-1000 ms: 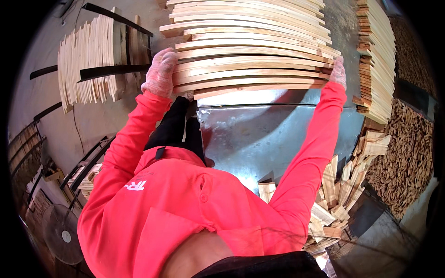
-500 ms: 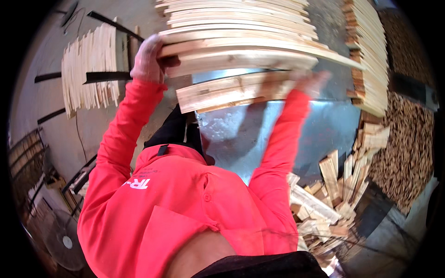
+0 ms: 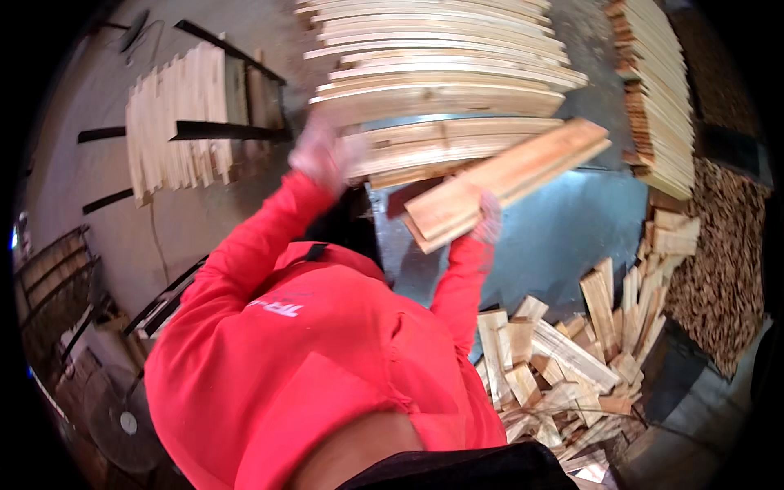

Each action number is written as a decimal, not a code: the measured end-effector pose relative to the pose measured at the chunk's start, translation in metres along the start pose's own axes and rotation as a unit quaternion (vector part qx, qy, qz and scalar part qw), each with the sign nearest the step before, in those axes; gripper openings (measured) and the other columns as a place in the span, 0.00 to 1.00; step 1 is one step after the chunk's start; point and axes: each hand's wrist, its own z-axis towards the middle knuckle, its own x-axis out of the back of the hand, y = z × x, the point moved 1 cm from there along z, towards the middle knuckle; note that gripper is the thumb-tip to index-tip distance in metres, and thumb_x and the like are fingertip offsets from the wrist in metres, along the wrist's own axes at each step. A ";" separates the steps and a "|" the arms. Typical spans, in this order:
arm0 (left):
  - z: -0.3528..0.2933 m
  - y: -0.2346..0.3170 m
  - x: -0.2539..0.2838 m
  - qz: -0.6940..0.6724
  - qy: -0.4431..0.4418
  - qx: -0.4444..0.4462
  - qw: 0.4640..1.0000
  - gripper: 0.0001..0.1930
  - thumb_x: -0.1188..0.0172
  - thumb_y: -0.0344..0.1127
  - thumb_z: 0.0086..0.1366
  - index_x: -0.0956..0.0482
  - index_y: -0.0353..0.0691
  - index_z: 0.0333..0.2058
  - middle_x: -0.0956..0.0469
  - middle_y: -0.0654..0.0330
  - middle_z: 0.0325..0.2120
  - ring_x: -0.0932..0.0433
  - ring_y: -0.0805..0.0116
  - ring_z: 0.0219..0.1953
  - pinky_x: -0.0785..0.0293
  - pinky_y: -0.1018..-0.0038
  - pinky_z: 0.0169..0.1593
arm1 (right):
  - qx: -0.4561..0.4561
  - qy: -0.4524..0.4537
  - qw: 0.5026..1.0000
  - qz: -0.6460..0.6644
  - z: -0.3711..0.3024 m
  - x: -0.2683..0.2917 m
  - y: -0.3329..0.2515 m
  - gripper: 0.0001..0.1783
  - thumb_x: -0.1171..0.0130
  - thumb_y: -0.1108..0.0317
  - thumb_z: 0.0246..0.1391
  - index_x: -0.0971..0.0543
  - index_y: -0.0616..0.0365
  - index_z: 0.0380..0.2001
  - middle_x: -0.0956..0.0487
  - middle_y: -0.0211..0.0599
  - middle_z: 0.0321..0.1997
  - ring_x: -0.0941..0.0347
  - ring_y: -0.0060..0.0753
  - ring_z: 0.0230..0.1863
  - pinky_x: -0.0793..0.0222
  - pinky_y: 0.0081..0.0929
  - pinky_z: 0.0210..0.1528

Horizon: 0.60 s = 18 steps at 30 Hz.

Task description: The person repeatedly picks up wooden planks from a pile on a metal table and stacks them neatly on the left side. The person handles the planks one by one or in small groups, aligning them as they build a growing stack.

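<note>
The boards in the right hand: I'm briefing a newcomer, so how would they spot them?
Find the bluish metal table. Above it, the right hand holds the stacked boards. They slant up rightward, unlike the long row of boards beyond, which lies nearly crosswise.

Boards (image 3: 441, 94) in a row across far part of bench (image 3: 539, 237). Left hand (image 3: 322, 155) by left ends of nearest ones. Planks (image 3: 510, 175) aslant above near part, in right hand (image 3: 488, 216). Right: stack (image 3: 661, 106), woodpile (image 3: 719, 265) beyond. Lower right: offcuts (image 3: 563, 367). Lower left: fan (image 3: 122, 429).
</note>
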 end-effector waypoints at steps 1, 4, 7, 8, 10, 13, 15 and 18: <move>0.029 -0.032 0.017 -0.002 0.168 0.027 0.985 0.30 0.41 0.56 0.60 0.28 0.37 0.52 0.28 0.52 0.49 0.28 0.56 0.51 0.32 0.60 0.56 | 0.008 -0.026 1.000 -0.002 -0.014 -0.008 0.009 0.26 0.46 0.61 0.51 0.29 0.66 0.52 0.25 0.56 0.51 0.28 0.50 0.52 0.35 0.40 0.61; 0.078 -0.141 0.057 -0.093 0.037 0.370 0.924 0.39 0.40 0.69 0.52 0.26 0.37 0.47 0.26 0.51 0.41 0.25 0.61 0.39 0.27 0.63 0.43 | 0.038 -0.083 0.995 -0.043 -0.039 -0.028 0.005 0.30 0.42 0.59 0.48 0.30 0.68 0.52 0.26 0.56 0.51 0.28 0.52 0.52 0.33 0.41 0.60; 0.077 -0.159 0.024 -0.289 -0.180 0.413 0.845 0.33 0.37 0.66 0.52 0.22 0.38 0.36 0.22 0.57 0.23 0.26 0.65 0.20 0.28 0.70 0.25 | 0.038 -0.049 0.997 -0.036 -0.029 -0.024 0.036 0.27 0.42 0.61 0.48 0.28 0.66 0.50 0.25 0.53 0.49 0.27 0.49 0.50 0.32 0.39 0.58; 0.081 -0.156 0.018 -0.290 -0.198 0.415 0.839 0.31 0.36 0.65 0.52 0.22 0.38 0.36 0.22 0.57 0.23 0.25 0.65 0.21 0.27 0.69 0.26 | 0.044 -0.029 0.998 -0.028 -0.023 -0.019 0.049 0.26 0.42 0.61 0.49 0.28 0.66 0.49 0.24 0.52 0.48 0.27 0.48 0.49 0.32 0.38 0.57; 0.080 -0.141 0.008 -0.319 -0.180 0.417 0.832 0.29 0.34 0.61 0.52 0.22 0.38 0.37 0.22 0.56 0.25 0.23 0.63 0.24 0.26 0.68 0.28 | 0.041 -0.007 0.999 -0.008 -0.002 -0.017 0.074 0.24 0.42 0.62 0.49 0.27 0.65 0.47 0.24 0.49 0.47 0.26 0.46 0.48 0.31 0.37 0.56; 0.071 -0.140 0.010 -0.342 -0.190 0.397 0.830 0.30 0.34 0.57 0.54 0.23 0.35 0.43 0.20 0.54 0.35 0.21 0.59 0.35 0.24 0.67 0.40 | 0.036 0.013 0.999 0.028 0.028 -0.021 0.105 0.20 0.42 0.63 0.50 0.25 0.63 0.45 0.23 0.46 0.45 0.25 0.43 0.46 0.30 0.35 0.54; 0.064 -0.117 0.010 -0.121 -0.179 0.240 0.946 0.31 0.37 0.54 0.59 0.25 0.33 0.51 0.19 0.52 0.41 0.21 0.60 0.45 0.29 0.71 0.51 | 0.028 0.028 0.998 0.052 0.044 -0.016 0.121 0.18 0.42 0.64 0.50 0.24 0.62 0.43 0.22 0.44 0.44 0.25 0.41 0.45 0.29 0.34 0.53; 0.042 -0.061 0.009 0.082 -0.190 0.189 0.960 0.29 0.39 0.52 0.62 0.28 0.38 0.55 0.22 0.51 0.48 0.28 0.59 0.56 0.33 0.74 0.57 | 0.022 0.056 0.993 0.106 0.065 0.005 0.140 0.15 0.42 0.65 0.51 0.23 0.61 0.40 0.21 0.41 0.42 0.24 0.39 0.43 0.28 0.33 0.52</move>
